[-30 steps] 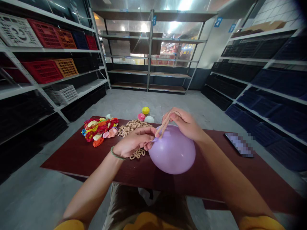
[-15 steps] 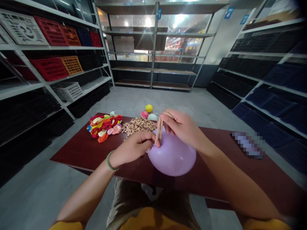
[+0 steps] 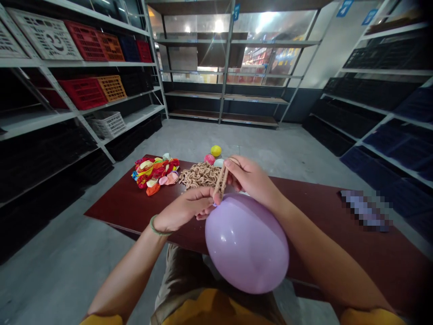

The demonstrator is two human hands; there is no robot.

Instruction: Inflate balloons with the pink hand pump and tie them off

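Observation:
An inflated purple balloon (image 3: pixel 246 246) hangs in front of me, over the near edge of the dark red table (image 3: pixel 122 207). My left hand (image 3: pixel 184 210) pinches the balloon's neck at the top of it. My right hand (image 3: pixel 252 180) is closed on a tan string (image 3: pixel 220 179) that runs down to the neck. A pile of tan strings (image 3: pixel 199 176) lies on the table just beyond my hands. Further left on the table is a heap of uninflated coloured balloons (image 3: pixel 155 174).
Three small inflated balloons, yellow (image 3: pixel 215 150), pink (image 3: pixel 209 159) and white, sit past the table's far edge. A blurred flat object (image 3: pixel 367 210) lies on the table at right. Metal shelving with red, orange and white crates (image 3: pixel 84 90) lines the left wall; dark bins fill the right shelves.
The purple balloon has come down and toward me, from the tabletop to over the near edge. Both hands have kept their hold on neck and string. The view has shifted left.

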